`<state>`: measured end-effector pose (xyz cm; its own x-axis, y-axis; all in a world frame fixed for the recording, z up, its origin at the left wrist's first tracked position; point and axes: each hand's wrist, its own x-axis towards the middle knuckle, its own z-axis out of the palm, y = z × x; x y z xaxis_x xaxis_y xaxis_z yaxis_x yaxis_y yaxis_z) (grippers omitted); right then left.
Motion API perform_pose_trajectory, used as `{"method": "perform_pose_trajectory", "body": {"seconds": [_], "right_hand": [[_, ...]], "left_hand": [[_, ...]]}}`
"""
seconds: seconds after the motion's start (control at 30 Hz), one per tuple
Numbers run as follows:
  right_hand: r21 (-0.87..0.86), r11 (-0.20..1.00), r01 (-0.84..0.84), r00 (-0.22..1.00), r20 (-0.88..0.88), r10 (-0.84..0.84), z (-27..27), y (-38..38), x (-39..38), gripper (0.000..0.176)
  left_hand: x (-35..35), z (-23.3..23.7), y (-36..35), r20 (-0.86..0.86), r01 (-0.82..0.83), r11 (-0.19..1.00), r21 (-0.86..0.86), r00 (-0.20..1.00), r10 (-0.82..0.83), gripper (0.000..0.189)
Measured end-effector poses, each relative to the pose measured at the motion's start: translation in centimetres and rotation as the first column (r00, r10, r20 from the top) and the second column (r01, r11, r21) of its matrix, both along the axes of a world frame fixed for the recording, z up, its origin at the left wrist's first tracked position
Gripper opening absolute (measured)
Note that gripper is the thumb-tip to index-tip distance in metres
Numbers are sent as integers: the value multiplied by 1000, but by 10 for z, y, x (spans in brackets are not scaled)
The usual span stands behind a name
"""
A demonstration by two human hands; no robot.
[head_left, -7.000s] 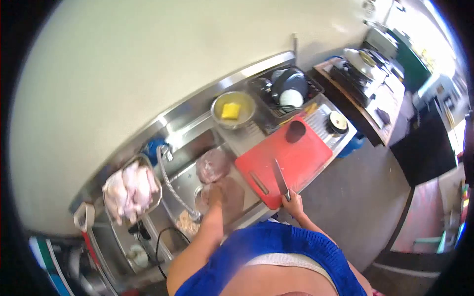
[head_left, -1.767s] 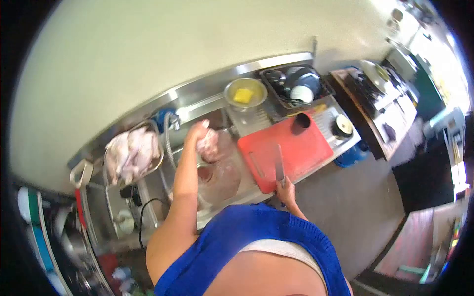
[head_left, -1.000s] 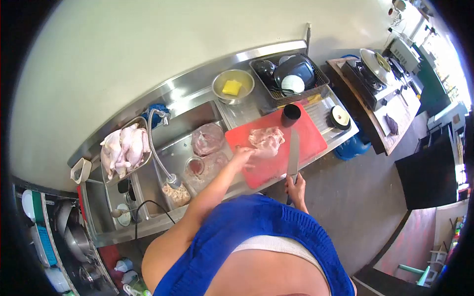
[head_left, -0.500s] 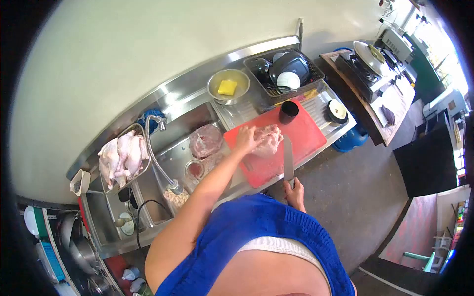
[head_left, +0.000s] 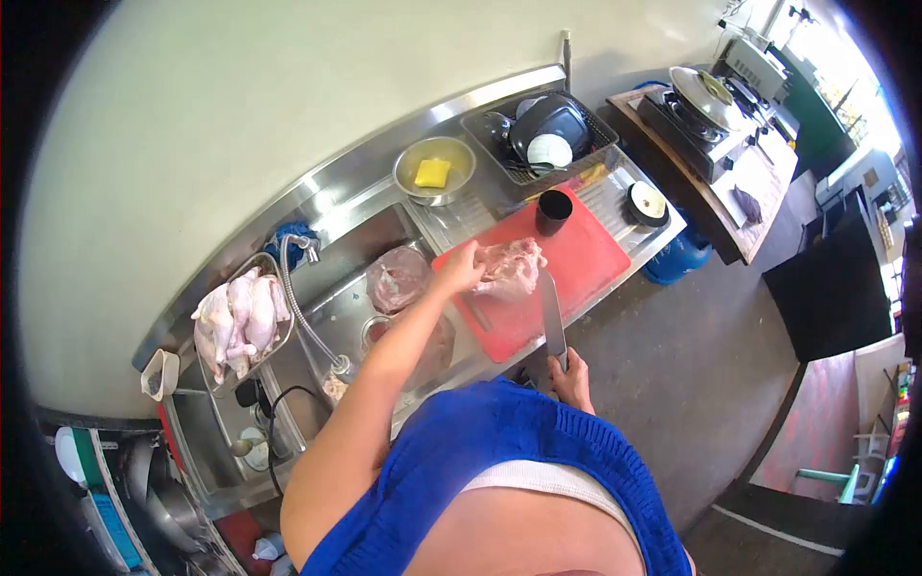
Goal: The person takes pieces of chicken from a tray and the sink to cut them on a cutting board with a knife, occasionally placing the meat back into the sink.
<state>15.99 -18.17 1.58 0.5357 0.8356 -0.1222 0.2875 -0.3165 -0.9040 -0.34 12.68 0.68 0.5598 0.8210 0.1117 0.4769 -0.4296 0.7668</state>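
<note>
A pale pink piece of raw chicken (head_left: 511,267) is on the red cutting board (head_left: 591,252), its ragged cut side facing up. My left hand (head_left: 459,270) grips its left end, fingers closed on the meat. In my right hand (head_left: 572,378), at the board's near edge, is the handle of a large knife (head_left: 553,317). Its wide blade points away from me over the board, with the tip right beside the chicken. A black cup (head_left: 553,211) stands on the board behind the meat.
Left of the board, the steel sink holds bagged meat (head_left: 399,278). A tray of raw whole chickens (head_left: 242,322) sits beyond the faucet hose (head_left: 300,312). Behind are a steel bowl (head_left: 462,158) with a yellow sponge (head_left: 433,173) and a dish rack (head_left: 603,137). A stove (head_left: 706,144) stands right.
My left hand has moved from on top of the chicken to its left end, and the chicken has turned, showing more of its cut side. The knife stays beside it, tilted slightly differently.
</note>
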Motion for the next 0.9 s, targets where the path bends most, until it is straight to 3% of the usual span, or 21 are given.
{"method": "perform_pose_trajectory", "body": {"seconds": [0.03,0.07,0.17,0.33,0.47,0.53,0.6,0.63,0.7,0.77,0.8,0.83,0.87,0.9], "right_hand": [[1,1000,8,1000,-4,-8,-1,-3,0,17],[0,1000,-8,1000,13,8,-3,-5,1,18],[-19,1000,6,1000,-1,-6,-6,-10,-3,19],[-113,994,-8,999,34,12,-16,-9,-4,23],[-76,997,-32,991,131,42,-8,-2,-3,28],[-58,998,-37,981,186,47,2,1,-3,29],[-151,988,-14,991,128,34,13,2,-4,30],[-147,989,15,991,131,4,6,1,-5,30],[-164,985,53,987,160,-27,-8,-4,-4,31],[-156,986,52,990,139,-30,13,-15,-8,32],[-124,990,68,994,91,-57,22,-20,-11,32],[-199,975,103,989,121,-80,13,-23,-11,33],[-201,967,158,984,119,-136,25,-28,-12,33],[-264,960,90,990,130,-58,53,-29,-13,33]], "left_hand": [[-2,5,-19,-53,-94,990,102,994,100,19],[-5,10,-37,-57,-86,991,102,994,92,19],[-11,11,-74,-122,80,979,188,991,-57,32],[2,9,-96,21,-26,999,37,999,25,30],[8,7,-106,-51,83,995,-49,995,-86,32],[12,6,-109,25,130,947,295,989,-143,32],[14,15,-94,-155,196,979,-59,967,-203,33],[15,14,-87,-143,153,979,-135,975,-172,33],[13,13,-74,-171,133,991,31,977,-125,26],[13,12,-70,-155,71,984,166,987,-45,29],[12,17,-73,-178,131,957,258,980,-86,33],[11,22,-77,-199,185,920,346,972,-121,39],[13,24,-80,-202,238,908,344,963,-176,39],[14,26,-81,-188,250,903,351,963,-194,42]]}}
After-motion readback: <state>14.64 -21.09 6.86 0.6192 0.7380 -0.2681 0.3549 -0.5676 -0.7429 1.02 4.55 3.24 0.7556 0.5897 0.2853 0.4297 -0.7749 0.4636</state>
